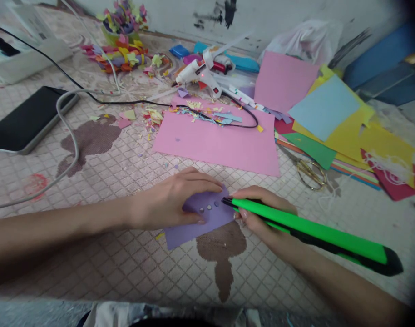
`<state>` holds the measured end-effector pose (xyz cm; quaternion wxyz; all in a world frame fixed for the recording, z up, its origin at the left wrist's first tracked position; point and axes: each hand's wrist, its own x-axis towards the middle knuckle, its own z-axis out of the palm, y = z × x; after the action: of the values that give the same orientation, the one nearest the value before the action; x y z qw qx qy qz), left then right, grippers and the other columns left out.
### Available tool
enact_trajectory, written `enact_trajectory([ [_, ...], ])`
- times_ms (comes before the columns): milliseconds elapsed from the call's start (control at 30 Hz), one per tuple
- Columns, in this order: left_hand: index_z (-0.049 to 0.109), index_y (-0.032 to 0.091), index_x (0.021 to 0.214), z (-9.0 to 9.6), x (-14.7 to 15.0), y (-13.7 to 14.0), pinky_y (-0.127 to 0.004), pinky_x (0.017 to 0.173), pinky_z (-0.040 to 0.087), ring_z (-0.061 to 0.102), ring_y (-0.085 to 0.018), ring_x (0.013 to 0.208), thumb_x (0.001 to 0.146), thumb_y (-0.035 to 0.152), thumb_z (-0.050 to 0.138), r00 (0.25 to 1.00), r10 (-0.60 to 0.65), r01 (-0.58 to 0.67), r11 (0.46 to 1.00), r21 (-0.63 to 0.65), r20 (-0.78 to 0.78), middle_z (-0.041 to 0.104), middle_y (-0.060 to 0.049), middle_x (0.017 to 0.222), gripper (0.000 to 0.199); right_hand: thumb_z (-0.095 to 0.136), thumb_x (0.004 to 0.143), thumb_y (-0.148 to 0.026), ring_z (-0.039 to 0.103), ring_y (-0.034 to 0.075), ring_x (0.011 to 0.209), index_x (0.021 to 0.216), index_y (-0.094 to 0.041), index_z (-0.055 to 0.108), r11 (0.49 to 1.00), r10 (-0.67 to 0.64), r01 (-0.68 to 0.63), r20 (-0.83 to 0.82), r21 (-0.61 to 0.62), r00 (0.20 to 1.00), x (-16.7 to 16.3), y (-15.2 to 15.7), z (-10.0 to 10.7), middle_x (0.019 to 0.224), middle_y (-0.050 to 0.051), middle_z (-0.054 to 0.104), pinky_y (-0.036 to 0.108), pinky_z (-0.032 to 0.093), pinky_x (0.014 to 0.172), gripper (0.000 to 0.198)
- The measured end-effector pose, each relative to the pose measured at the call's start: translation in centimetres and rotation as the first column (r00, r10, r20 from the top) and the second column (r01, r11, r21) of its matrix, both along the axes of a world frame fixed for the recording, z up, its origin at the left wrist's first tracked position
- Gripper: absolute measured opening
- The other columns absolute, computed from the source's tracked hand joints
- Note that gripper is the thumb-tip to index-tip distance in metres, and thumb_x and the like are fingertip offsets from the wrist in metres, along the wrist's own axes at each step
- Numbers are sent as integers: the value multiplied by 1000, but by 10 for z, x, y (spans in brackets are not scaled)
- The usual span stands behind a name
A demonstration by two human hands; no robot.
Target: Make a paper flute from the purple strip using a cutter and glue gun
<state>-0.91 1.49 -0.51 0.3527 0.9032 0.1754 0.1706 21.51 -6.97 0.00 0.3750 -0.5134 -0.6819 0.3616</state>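
right now we have our left hand [180, 195] spread on a purple paper [185, 235], thumb and fingers apart, their tips resting on it. the paper lies near the middle of the table's [132, 268] near edge, a little in from it and set askew. three small round marks [209, 207] run in a row across it, just beside our left fingers. our right hand [260, 228] is closed round a green-and-black tool [316, 228], its dark tip over the paper's right end; whether that tip touches we cannot tell. beyond our hands a pink sheet [221, 152] lies flat, with paper scraps [228, 116] strewn along its far side. behind that, towards the table's far edge, we see a white glue gun [190, 72], and to its left a green pot [125, 39] filled with paper flowers [124, 16]. gold-handled scissors [305, 167] lie just right of the pink sheet, beside a pile of coloured paper [326, 109] that reaches towards the right edge. at the left edge we have a phone [30, 118], screen dark, with a white power strip [27, 61] behind it at the far left corner.
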Motion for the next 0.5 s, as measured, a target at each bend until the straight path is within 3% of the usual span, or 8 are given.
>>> enact_trajectory([
  [133,52,22,125,-1,0,2,-41,101,37,51,-21,116,77,24,68,999,-32,32,999,6,-1,58,-6,126,51,57,80,-11,64,12,72,102,-24,63,1000,13,-13,15,-4,1000,1,1,-5,90,1,66,24,52,63,27],
  [500,53,21,125,-1,0,2,-41,100,38,52,-21,115,76,24,69,1000,-22,22,1000,22,-2,58,-7,126,52,58,80,-13,64,13,74,101,-25,64,1000,23,-23,43,2,999,0,2,-7,88,0,66,26,52,66,26],
])
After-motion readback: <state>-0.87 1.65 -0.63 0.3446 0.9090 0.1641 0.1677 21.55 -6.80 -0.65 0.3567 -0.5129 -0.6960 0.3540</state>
